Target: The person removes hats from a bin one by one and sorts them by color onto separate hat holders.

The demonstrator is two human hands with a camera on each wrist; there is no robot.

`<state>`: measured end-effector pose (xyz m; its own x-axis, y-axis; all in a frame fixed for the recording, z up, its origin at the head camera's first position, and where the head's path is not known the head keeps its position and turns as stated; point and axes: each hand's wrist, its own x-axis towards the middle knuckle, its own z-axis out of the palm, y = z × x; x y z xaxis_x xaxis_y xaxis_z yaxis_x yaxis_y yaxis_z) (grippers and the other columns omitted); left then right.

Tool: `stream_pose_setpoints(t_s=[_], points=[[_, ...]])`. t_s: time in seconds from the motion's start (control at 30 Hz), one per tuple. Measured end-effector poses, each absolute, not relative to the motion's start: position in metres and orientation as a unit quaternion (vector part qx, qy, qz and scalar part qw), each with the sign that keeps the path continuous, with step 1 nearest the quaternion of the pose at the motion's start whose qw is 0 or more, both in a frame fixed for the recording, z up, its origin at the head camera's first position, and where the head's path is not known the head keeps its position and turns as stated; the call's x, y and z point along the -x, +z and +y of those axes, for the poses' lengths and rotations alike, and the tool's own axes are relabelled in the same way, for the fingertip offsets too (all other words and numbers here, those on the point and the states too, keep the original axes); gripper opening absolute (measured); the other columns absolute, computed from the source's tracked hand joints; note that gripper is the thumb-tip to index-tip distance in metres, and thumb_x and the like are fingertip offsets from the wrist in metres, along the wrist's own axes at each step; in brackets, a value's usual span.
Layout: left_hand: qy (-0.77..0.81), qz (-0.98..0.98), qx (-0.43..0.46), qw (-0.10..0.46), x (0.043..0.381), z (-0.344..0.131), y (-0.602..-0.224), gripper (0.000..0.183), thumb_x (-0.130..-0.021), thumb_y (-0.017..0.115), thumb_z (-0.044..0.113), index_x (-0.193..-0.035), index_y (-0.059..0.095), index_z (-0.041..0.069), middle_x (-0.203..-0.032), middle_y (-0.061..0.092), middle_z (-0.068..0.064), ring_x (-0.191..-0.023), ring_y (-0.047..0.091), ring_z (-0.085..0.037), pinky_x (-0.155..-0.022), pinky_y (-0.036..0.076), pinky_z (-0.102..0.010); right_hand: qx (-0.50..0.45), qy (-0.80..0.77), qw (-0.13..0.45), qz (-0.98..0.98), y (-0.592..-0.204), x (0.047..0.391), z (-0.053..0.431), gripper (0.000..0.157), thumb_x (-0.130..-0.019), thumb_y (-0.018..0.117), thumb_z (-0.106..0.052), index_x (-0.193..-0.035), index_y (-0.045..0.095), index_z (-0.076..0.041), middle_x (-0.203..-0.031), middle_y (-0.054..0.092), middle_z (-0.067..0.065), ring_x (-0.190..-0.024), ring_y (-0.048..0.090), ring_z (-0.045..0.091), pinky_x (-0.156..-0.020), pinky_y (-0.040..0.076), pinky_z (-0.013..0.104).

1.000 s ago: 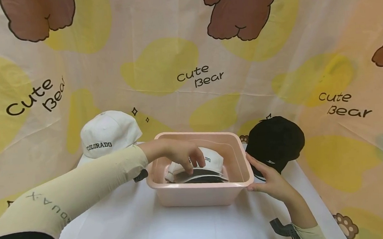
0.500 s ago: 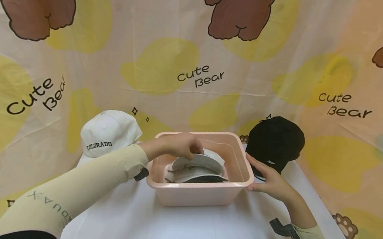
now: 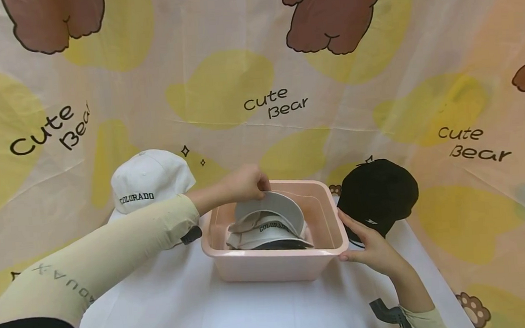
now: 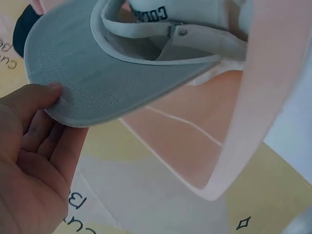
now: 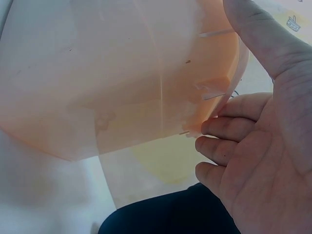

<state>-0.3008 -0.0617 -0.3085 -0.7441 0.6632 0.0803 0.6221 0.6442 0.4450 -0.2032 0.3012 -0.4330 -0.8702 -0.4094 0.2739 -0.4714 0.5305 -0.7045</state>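
Bear-print fabric (image 3: 220,88) backs the white tabletop (image 3: 236,318) I'm watching remotely. Left of the pink plastic tub (image 3: 270,270) sits a white COLORADO baseball cap (image 3: 151,177), partly behind my operator's sleeved left forearm (image 3: 127,255), which blocks a straight reach to it. Over the tub's back rim, the left hand (image 3: 243,184) pinches the grey-undersided cap (image 3: 274,204) by its brim, thumb on the underside; that cap tilts brim-up inside the tub. I'd judge it light, its crown soft and its brim stiff, so the brim edge is a sound hold, hardly slippery or fragile. Just in front of it in the tub, another COLORADO cap (image 3: 249,241) and a dark brim (image 3: 279,245) press close and could snag. At the tub's right end, the right hand (image 3: 371,245) rests thumb and relaxed fingers against the wall, just before a black cap (image 3: 378,191).
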Motion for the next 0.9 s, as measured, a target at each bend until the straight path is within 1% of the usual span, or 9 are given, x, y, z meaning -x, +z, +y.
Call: stream_pose_setpoints(t_s=[0.23,0.37,0.6,0.7,0.9], points=[[0.256,0.903,-0.344,0.008,0.299,-0.071,-0.293,0.012,-0.083,0.075,0.0,-0.091,0.081,0.006,-0.089,0.079,-0.003,-0.086,0.074,-0.016,-0.081,0.062,-0.031,-0.248,0.415,0.034,-0.875,-0.432,0.203,0.299,0.106,-0.075,0.092,-0.02,-0.162,0.032,-0.016,-0.165,0.032,0.013,-0.148,0.031,0.052,-0.102,0.037,0.076],[0.291,0.897,-0.332,0.002,0.295,-0.077,-0.28,0.009,-0.085,0.076,0.002,-0.091,0.081,0.006,-0.089,0.079,-0.003,-0.086,0.075,-0.015,-0.079,0.062,-0.03,-0.247,0.412,0.036,-0.876,-0.433,0.203,0.298,0.105,-0.075,0.092,-0.02,-0.162,0.032,-0.017,-0.165,0.032,0.013,-0.148,0.031,0.052,-0.103,0.036,0.076],[0.323,0.89,-0.322,-0.018,0.286,-0.087,-0.259,0.01,-0.084,0.077,0.003,-0.091,0.082,0.008,-0.086,0.079,-0.002,-0.079,0.073,-0.011,-0.07,0.059,-0.024,-0.248,0.418,0.03,-0.874,-0.433,0.204,0.299,0.105,-0.077,0.091,-0.018,-0.163,0.03,-0.021,-0.166,0.031,0.012,-0.149,0.03,0.051,-0.103,0.034,0.077],[0.336,0.886,-0.318,-0.03,0.282,-0.093,-0.252,0.01,-0.085,0.077,0.002,-0.092,0.082,0.008,-0.087,0.08,-0.003,-0.079,0.073,-0.011,-0.07,0.059,-0.024,-0.245,0.419,0.027,-0.874,-0.434,0.203,0.3,0.105,-0.077,0.09,-0.019,-0.163,0.03,-0.022,-0.167,0.03,0.011,-0.149,0.029,0.051,-0.103,0.034,0.077],[0.365,0.88,-0.302,-0.038,0.274,-0.106,-0.241,0.009,-0.087,0.077,0.003,-0.094,0.081,0.007,-0.09,0.08,-0.005,-0.084,0.076,-0.015,-0.072,0.062,-0.028,-0.246,0.418,0.026,-0.874,-0.434,0.203,0.301,0.105,-0.078,0.09,-0.019,-0.163,0.029,-0.023,-0.167,0.03,0.009,-0.15,0.029,0.05,-0.103,0.034,0.077]])
